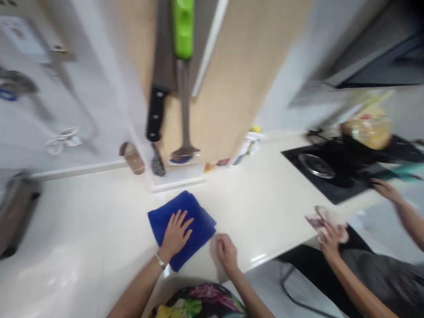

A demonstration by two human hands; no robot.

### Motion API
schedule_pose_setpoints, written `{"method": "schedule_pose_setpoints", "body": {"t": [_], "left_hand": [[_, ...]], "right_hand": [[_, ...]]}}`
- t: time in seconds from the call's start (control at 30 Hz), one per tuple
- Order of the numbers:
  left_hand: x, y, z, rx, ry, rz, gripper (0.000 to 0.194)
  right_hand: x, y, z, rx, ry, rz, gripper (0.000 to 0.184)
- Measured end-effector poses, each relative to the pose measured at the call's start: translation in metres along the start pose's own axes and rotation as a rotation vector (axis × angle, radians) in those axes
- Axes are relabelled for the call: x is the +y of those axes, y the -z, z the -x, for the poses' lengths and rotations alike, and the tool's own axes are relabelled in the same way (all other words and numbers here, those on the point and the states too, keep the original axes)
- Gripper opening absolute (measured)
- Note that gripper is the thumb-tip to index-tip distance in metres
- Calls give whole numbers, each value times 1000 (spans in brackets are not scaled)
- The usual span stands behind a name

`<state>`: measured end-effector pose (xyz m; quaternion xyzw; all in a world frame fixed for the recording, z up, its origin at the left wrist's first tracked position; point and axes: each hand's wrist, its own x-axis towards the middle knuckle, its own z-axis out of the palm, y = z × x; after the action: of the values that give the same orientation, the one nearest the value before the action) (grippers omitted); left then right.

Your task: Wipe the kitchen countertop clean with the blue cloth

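Head view looks down on a pale counter (109, 212). The left hand (175, 234), a metal bracelet (160, 260) at its wrist, lies open and flat with fingers spread on a folded blue microfibre cloth (198, 225), which sits under the hand and extends just past it toward the right hand. The right hand (227, 254) rests just beside the cloth, fingers curled down against the counter; whether it grips anything is too blurred to tell. Ahead of both hands, a black-handled kitchen knife (155, 112) and a long spatula (185, 110) hang on a wooden panel (232, 88). Well to the right of the right hand, a co-worker's hand (331, 236) clutches a crumpled pale cloth or paper (326, 218) near the counter edge, and the co-worker's other hand (384, 190) is near a black glass hob (331, 192).
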<state>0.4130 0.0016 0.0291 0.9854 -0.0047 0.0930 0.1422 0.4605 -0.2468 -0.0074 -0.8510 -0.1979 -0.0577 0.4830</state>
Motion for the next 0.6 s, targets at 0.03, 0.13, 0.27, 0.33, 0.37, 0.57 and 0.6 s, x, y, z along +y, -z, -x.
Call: {"method": "schedule_pose_setpoints", "body": {"t": [0.03,0.13,0.27,0.33,0.37,0.57,0.6], "left_hand": [[0,3,15,-12,18,9,44],[-4,9,55,-32,62,22,43],[-27,18,77,-13,153,19,42],[-48,24,73,41,243,-10,42],[-59,26,69,77,293,-30,43],[-130,37,47,248,532,-149,46],[-141,39,42,266,557,-156,45]], "right_hand": [[2,0,2,-9,-15,-3,23],[9,-1,5,-13,-66,113,26],[10,-2,9,-30,-73,196,30],[7,-2,9,-25,-80,217,31],[5,-3,8,-20,-83,220,31],[3,0,6,-26,-136,218,38],[4,1,7,-35,-155,216,39]]}}
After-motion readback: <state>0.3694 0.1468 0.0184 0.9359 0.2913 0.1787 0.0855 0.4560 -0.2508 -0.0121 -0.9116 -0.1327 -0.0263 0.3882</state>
